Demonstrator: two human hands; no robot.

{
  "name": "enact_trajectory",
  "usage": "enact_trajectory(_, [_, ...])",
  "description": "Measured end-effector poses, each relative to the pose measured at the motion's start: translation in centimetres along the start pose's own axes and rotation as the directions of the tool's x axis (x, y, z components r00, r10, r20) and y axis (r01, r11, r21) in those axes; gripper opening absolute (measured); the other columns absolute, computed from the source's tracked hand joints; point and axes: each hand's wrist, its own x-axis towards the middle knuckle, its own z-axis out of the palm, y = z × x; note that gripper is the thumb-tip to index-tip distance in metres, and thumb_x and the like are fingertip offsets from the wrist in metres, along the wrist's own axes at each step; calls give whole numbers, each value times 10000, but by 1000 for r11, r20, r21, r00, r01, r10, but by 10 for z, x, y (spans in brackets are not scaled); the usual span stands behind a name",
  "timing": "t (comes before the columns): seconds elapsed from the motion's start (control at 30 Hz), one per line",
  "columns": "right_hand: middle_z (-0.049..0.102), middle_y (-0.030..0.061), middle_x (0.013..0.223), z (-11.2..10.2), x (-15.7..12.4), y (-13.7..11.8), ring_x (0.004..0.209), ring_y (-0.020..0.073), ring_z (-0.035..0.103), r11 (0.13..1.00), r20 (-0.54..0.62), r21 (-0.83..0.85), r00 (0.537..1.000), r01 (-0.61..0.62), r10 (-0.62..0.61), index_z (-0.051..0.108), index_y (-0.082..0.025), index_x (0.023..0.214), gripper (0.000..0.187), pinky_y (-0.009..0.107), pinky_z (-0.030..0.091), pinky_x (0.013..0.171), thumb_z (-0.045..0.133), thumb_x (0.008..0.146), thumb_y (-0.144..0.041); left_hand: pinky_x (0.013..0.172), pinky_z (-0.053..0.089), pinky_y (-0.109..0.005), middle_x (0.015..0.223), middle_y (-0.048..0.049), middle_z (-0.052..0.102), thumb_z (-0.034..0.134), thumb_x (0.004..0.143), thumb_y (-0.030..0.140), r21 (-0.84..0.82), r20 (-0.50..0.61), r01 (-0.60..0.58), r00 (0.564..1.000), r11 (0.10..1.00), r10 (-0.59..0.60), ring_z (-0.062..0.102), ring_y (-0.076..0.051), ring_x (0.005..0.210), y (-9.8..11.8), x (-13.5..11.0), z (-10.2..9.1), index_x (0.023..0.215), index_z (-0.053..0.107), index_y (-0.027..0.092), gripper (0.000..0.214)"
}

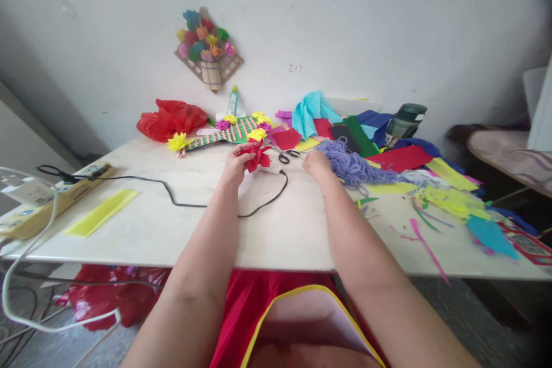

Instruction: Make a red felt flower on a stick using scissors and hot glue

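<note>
My left hand [235, 162] pinches a red crepe-paper flower [257, 156] above the middle of the table. Under the flower, partly hidden, lies a white corded tool [272, 169] that looks like a glue gun. Black-handled scissors [284, 158] rest between my two hands. My right hand [317, 164] is beside the scissors, against the left edge of a heap of purple yarn [345, 158]. Its fingers are drawn together, and what they hold, if anything, is too small to make out. Behind the flower lies a green striped piece [224, 133] with yellow and magenta paper flowers.
A black cord [172, 198] crosses the table from a power strip [56, 207] at left, near a yellow paper strip [102, 213]. A red plastic bag [170, 121] sits at the back. Coloured paper [401, 158] and a dark bottle [405, 121] crowd the right. A flower decoration [210, 46] hangs on the wall.
</note>
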Motion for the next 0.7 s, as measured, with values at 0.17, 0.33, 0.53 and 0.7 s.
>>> enact_trajectory(0.17, [750,206,1104,-18,-6,-12,1044,304,694,997,-62,-34,995,-74,72,791,-147,1073,479,368,493,836,442,993,-465,579,529,-257,780,-36,735,813,445,156,-2,-16,17,1000,1000,-17,681,-163,648,2,-2,2,843,714,156,410])
enact_trajectory(0.33, [778,70,883,-16,-7,-18,839,199,677,991,-116,78,988,110,-100,803,-215,889,479,278,423,693,468,977,-546,592,535,-264,788,-43,739,822,453,156,1,-6,34,999,999,-34,686,-166,652,3,-4,3,847,717,154,407])
enact_trajectory(0.53, [793,17,942,-10,-9,-27,876,168,677,945,-171,182,955,271,-241,811,-261,973,283,249,412,711,585,939,-428,596,536,-276,776,-40,745,816,473,151,14,18,39,999,999,-39,690,-176,649,2,-3,2,859,719,160,398])
enact_trajectory(0.7, [795,19,1006,-11,-11,-32,930,176,689,943,-147,168,953,287,-264,813,-268,987,250,255,430,746,602,936,-394,589,531,-260,767,-39,743,810,483,151,42,35,48,998,998,-49,688,-169,651,2,-3,3,879,723,153,405])
